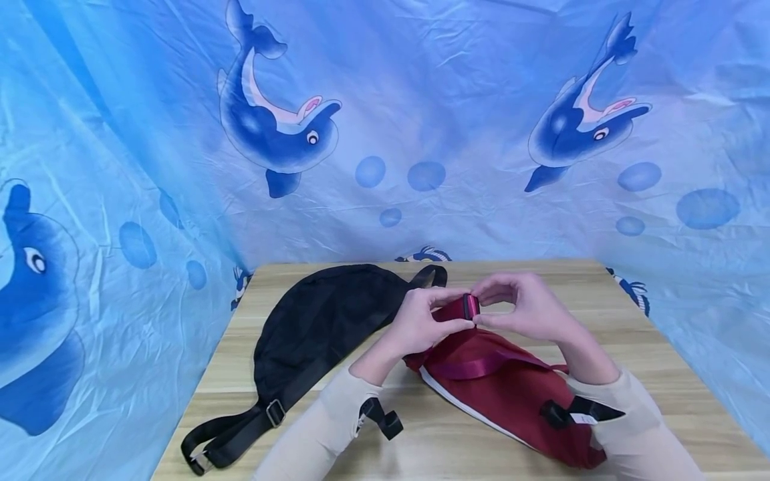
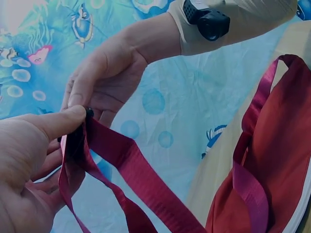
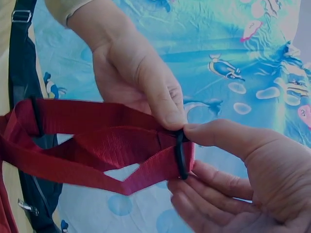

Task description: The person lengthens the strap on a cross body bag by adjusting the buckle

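Note:
Both hands meet over a dark red bag (image 1: 511, 394) and hold up its looped webbing strap (image 3: 97, 116). A black slider buckle (image 3: 181, 154) sits across the strap at the end of the loop. My left hand (image 1: 418, 321) pinches the strap beside the buckle, thumb on the near side. From the other side, my right hand (image 1: 529, 307) pinches the buckle and the strap end between thumb and fingers. In the right wrist view the strap's layers spread apart behind the buckle. A second black slider (image 3: 37, 116) shows farther along the webbing.
A black crescent-shaped bag (image 1: 337, 321) lies on the left of the wooden table (image 1: 415, 441), its strap with a metal buckle (image 1: 275, 413) trailing toward the near left. Blue sheeting (image 1: 385, 87) printed with dolphins rises behind and beside the table.

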Motion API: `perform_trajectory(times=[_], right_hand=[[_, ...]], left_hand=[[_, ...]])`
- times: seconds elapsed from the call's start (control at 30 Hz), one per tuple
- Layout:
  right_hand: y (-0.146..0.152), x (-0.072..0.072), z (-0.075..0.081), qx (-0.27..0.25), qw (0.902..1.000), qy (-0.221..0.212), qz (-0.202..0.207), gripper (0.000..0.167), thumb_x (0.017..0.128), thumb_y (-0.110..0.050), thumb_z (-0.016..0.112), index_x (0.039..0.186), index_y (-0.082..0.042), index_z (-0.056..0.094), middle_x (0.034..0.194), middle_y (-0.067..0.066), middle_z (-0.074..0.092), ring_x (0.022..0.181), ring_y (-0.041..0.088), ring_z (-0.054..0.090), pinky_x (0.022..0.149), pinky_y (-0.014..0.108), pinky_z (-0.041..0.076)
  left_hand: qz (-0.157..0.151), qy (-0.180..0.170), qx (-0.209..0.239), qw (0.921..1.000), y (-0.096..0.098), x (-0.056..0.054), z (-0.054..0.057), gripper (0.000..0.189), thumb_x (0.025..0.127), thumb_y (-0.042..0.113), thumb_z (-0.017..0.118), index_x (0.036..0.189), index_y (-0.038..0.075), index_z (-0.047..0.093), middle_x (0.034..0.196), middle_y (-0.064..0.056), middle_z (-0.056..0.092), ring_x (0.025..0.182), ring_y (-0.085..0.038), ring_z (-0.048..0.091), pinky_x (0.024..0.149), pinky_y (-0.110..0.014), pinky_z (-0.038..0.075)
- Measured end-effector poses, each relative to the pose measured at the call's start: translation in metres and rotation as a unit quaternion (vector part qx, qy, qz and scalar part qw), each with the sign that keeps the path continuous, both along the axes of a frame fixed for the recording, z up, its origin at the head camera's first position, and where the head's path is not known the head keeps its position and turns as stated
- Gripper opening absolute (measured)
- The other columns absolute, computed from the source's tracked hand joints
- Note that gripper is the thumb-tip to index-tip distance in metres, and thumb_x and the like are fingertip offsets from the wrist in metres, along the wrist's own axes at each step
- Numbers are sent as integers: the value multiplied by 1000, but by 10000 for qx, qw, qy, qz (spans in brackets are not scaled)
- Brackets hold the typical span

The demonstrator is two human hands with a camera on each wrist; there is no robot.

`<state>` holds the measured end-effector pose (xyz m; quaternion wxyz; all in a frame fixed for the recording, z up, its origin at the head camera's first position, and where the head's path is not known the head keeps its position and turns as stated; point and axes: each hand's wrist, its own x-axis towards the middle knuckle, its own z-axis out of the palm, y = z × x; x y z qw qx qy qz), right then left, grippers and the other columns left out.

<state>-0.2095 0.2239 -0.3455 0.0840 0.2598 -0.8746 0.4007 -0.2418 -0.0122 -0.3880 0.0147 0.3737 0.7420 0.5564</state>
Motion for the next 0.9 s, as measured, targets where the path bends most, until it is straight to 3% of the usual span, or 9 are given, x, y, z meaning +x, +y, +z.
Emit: perform_trajectory(times=[0.1,0.2,0.33,0.43,0.53,0.63,0.77,0.9], right_hand=[[1,-2,0,-107,9999,106,51,31,78,-1,92,104,-9,77,103,5,78,96,7,73,90,21,63],[3,-3,-2,-610,9980,115,106,30,79,8,87,103,-2,73,105,7,75,98,5,71,92,20,61],[2,-5,-5,-1289,9908,85,391,40,79,16,83,115,6,68,117,4,75,105,6,72,97,18,59],[-4,-6,-10,-1258,9905,339,449,48,79,14,85,123,5,68,120,8,77,106,6,73,98,16,57],[-7,-4,-12,-1193,9902,689,248,45,79,12,87,120,2,72,113,17,77,102,3,75,95,14,58],[-6,-2,-10,-1655,9825,847,146,37,81,16,83,116,6,73,110,11,79,101,5,76,93,16,60],[-5,-2,-10,-2207,9723,747,201,42,83,19,78,124,11,67,116,2,79,106,9,76,95,17,60],[-7,-4,-14,-1894,9800,553,257,46,83,16,81,126,5,68,116,-3,78,98,11,77,80,18,63]], left_hand=[[-80,66,-105,9999,1,-1,0,47,93,21,85,137,13,73,134,-4,76,120,-17,75,103,-24,59],[-113,95,-117,9998,1,-4,-3,46,94,20,84,138,12,72,135,-5,76,120,-18,74,106,-26,58],[-132,-35,3,9999,0,-7,-6,46,95,15,83,139,9,71,134,-8,76,118,-22,75,106,-27,59],[-127,-99,63,9999,0,-8,-6,47,94,14,83,139,8,71,136,-9,75,120,-23,74,106,-25,58],[-162,-138,55,9998,1,-8,-6,48,94,16,83,140,9,70,136,-8,74,121,-22,74,104,-22,58],[-188,-246,49,9995,2,-8,-9,48,94,18,83,140,12,71,132,-7,76,119,-20,75,104,-23,58],[-168,-287,119,9994,2,-9,-12,46,95,16,82,139,13,71,130,-8,78,118,-19,75,106,-25,58],[-252,-266,197,9991,4,-10,-13,46,97,15,80,142,9,69,134,-11,75,120,-22,75,106,-26,58]])
